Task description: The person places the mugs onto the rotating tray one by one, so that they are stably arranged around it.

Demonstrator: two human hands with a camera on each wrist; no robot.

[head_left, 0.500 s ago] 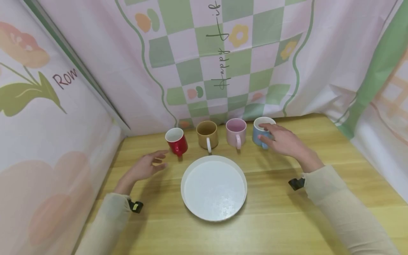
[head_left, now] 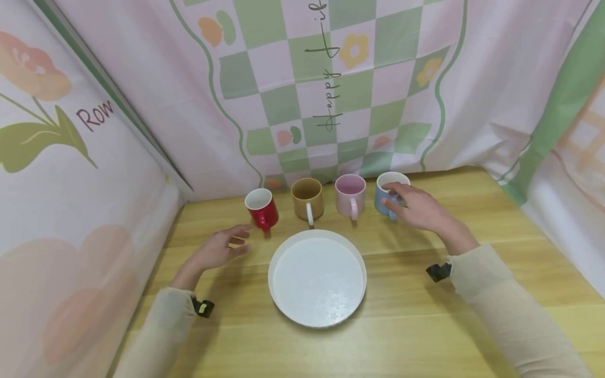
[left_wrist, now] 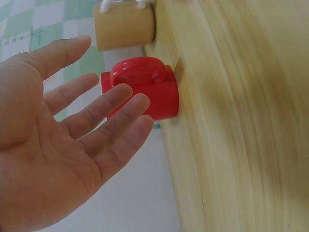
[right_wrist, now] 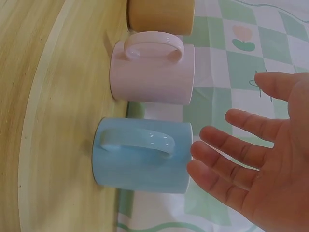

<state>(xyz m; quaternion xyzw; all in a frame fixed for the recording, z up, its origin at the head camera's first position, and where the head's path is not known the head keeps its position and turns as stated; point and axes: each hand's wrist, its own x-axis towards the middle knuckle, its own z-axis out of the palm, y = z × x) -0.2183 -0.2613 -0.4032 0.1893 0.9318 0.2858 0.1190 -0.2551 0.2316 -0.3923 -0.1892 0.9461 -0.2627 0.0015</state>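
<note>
Four mugs would be several; along the back of the table stand a red mug, a tan mug with a white handle, a pink mug and a blue mug, handles facing forward. My left hand hovers in front and left of the red mug, fingers spread and holding nothing; its palm shows in the left wrist view. Over the front of the blue mug is my right hand, fingers loosely extended, fingertips near the rim. A round white tray lies in front of the mugs with nothing on it.
A wood-grain table carries everything. Right behind the mugs hangs a green and white checked curtain, and a flowered curtain closes off the left side. Black wrist cameras sit at both cuffs.
My left hand has shifted very slightly right and its thumb has moved nearer the fingers. The right hand, mugs and tray look the same.
</note>
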